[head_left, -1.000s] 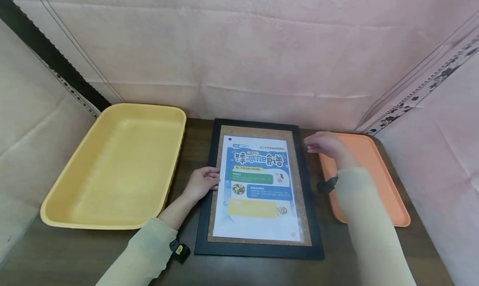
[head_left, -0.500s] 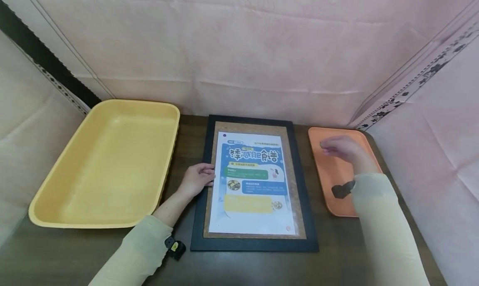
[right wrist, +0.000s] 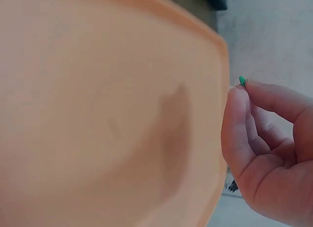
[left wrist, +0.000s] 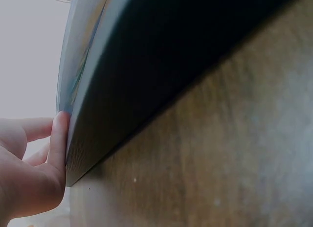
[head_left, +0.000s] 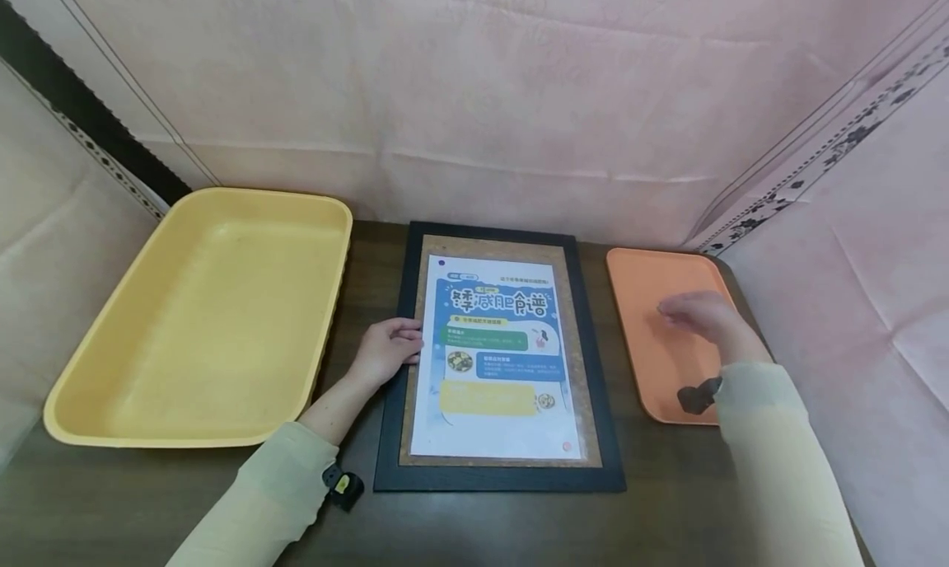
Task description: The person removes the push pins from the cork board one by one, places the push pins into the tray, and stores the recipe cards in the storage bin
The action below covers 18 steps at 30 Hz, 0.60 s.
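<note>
A black-framed cork board (head_left: 586,435) lies on the table with a printed blue-and-white poster (head_left: 493,435) on it. A purple dot (head_left: 441,263) marks the poster's upper left corner. My left hand (head_left: 383,353) rests on the board's left edge, fingertips at the poster's side. In the left wrist view, its fingers (left wrist: 58,139) lie against the frame. My right hand (head_left: 700,316) is above the orange tray (head_left: 641,287). The right wrist view shows a small green tack-like piece (right wrist: 242,80) pinched between its thumb and forefinger, mostly hidden by the fingertips.
A large yellow tray (head_left: 215,320) stands on the left of the dark wooden table (head_left: 474,530). Pale cloth walls (head_left: 474,97) enclose the back and both sides.
My right hand has moved from the board's upper right edge rightward over the orange tray, then a little nearer to me. My left hand stays at the board; the head view has shifted slightly.
</note>
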Available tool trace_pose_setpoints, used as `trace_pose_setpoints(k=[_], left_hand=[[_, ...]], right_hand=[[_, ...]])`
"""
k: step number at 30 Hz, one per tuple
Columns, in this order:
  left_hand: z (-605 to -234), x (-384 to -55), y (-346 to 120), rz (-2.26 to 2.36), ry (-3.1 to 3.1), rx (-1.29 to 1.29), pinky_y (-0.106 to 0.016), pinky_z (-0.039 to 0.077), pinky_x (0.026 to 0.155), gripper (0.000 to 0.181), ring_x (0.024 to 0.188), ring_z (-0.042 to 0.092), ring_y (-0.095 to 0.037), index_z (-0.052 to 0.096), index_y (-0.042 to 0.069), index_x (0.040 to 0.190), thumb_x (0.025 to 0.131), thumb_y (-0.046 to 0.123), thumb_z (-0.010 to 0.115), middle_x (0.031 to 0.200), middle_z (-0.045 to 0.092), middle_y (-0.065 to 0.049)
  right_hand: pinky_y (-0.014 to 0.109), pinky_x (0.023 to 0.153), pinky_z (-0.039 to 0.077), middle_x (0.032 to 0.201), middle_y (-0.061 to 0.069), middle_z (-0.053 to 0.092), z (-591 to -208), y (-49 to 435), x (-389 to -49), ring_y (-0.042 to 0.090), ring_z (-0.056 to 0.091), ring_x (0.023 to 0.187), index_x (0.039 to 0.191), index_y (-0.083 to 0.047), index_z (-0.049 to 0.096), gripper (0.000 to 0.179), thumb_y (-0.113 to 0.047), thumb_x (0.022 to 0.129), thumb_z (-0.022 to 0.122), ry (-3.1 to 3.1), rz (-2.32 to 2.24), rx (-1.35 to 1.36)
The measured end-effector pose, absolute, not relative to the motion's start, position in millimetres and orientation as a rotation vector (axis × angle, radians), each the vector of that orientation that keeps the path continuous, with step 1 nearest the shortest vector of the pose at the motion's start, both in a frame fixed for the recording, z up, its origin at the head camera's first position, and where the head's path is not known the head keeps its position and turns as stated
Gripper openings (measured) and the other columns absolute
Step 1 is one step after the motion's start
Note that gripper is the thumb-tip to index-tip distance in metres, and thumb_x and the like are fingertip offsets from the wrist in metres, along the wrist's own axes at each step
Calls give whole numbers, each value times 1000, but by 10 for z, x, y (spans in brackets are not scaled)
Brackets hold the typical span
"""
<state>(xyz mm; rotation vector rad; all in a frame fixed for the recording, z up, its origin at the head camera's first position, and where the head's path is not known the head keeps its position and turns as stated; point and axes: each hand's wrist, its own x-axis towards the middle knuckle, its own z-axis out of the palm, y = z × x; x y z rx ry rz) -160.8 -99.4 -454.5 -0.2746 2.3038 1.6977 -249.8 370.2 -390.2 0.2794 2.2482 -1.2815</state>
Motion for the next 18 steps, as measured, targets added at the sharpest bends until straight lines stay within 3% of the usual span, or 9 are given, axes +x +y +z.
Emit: trace_pose_setpoints(k=[9,18], left_hand=[[-4525,-1610,-1006,1689,2305,-290,-26,57,77,36,90,66,-18,55,3,126,92,12,58,110,63,-16],[-4529,-1614,-995,1692,2291,-294,-25,57,76,36,91,66,-17,54,3,127,92,12,59,111,63,-16]], right_hand=[[22,77,56,75,-11,65,-4092,3834,-2437,2,65,71,127,12,44,47,-17,92,58,2234,-1242,372],[23,71,57,69,-9,67,-4217,3884,-2424,4,66,67,102,0,59,15,-9,90,59,2158,-1322,466]])
